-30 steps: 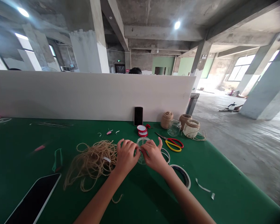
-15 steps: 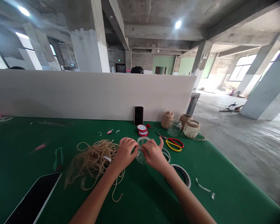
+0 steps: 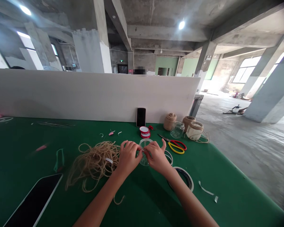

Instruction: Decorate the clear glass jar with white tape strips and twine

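Note:
A clear glass jar (image 3: 144,153) stands or leans on the green table between my hands, and I cannot tell which. My left hand (image 3: 129,155) curls against its left side, with the fingers closed on it. My right hand (image 3: 157,154) presses on its right side, fingertips pinched at the glass and thumb raised. Both hands hide much of the jar. Just left of my left hand lies a loose tangle of jute twine (image 3: 94,164), with a small white strip (image 3: 109,160) on it.
Behind the hands are red-and-yellow-handled scissors (image 3: 176,145), red lids (image 3: 144,132), an upright phone (image 3: 141,117), a plain jar (image 3: 177,130) and twine-wrapped jars (image 3: 194,130). Tape rolls (image 3: 183,178) lie right, a dark tablet (image 3: 35,201) front left, and a white partition (image 3: 92,97) stands behind.
My hands stay at the jar, with only small shifts of the fingers. My left hand sits slightly closer to the glass than half a second ago. The twine and scissors have not moved.

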Demonstrator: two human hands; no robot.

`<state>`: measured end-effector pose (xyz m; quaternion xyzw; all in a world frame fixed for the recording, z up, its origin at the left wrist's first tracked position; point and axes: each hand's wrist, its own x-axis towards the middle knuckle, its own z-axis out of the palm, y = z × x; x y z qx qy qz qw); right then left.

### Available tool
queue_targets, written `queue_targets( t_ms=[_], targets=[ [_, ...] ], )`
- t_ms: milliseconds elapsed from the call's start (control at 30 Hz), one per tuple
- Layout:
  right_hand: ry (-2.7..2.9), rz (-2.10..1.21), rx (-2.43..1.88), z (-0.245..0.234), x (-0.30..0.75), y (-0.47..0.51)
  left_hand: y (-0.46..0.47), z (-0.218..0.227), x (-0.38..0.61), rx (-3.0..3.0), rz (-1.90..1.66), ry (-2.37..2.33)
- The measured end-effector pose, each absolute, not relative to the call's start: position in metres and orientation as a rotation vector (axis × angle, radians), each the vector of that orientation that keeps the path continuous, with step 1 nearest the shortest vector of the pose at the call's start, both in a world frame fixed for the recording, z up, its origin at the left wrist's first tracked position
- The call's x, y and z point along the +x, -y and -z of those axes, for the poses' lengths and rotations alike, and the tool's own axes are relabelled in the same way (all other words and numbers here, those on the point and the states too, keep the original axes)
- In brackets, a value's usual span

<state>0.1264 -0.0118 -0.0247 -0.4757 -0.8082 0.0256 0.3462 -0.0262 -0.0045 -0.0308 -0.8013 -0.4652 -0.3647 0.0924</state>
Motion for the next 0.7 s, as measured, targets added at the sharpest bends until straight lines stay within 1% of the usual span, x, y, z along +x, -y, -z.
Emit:
queue_targets(
  t_ms=[267,467,700],
  targets=[
    [2.095,-0.068,-1.236,0.026,0.127,0.011,0.0,0.029,-0.035,-2.442,0.986,1.308],
    [2.098,-0.064,-1.227,0.027,0.127,0.011,0.001,0.031,-0.037,-2.449,1.029,1.321],
    [2.096,-0.061,-1.233,0.026,0.126,0.01,0.005,0.033,-0.028,-2.411,1.078,1.446]
  ],
)
